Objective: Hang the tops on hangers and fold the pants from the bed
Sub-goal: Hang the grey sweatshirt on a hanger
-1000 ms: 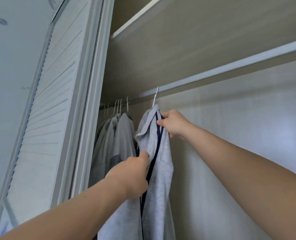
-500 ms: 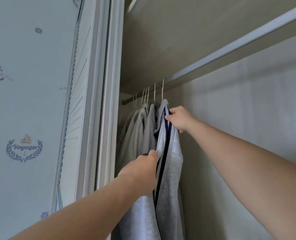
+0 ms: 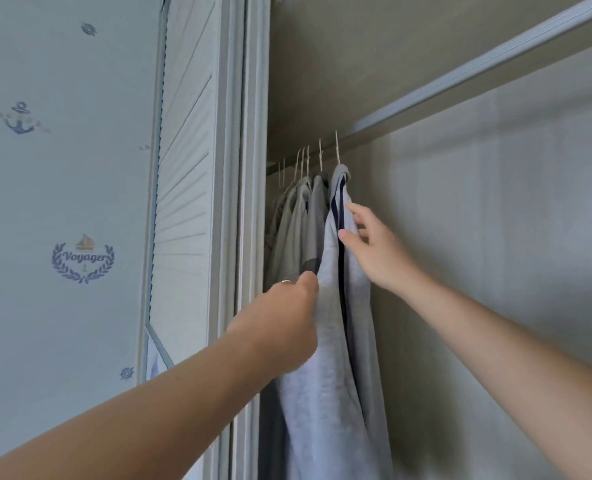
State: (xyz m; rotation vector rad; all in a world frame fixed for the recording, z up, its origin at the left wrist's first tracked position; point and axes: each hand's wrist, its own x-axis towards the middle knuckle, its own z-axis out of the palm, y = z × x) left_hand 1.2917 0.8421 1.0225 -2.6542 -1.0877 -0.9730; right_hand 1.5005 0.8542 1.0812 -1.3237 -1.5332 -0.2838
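A light grey top with a dark navy stripe (image 3: 332,258) hangs on a white hanger (image 3: 337,147) from the closet rail (image 3: 460,77), rightmost in a row of grey tops (image 3: 301,216). My left hand (image 3: 284,323) grips the left edge of this top at mid height, fingers curled into the fabric. My right hand (image 3: 370,240) is beside the top's right shoulder with fingers spread and relaxed, fingertips touching the cloth near the stripe. The bed and the pants are out of sight.
A white louvred closet door (image 3: 183,168) stands open on the left, next to a wall with nautical wallpaper (image 3: 62,202). The closet's beige back wall (image 3: 495,220) fills the right. A shelf (image 3: 374,46) lies above the rail.
The striped top has slid left along the rail up against the other tops. My right hand has let go of its shoulder and opened. My left hand keeps its hold.
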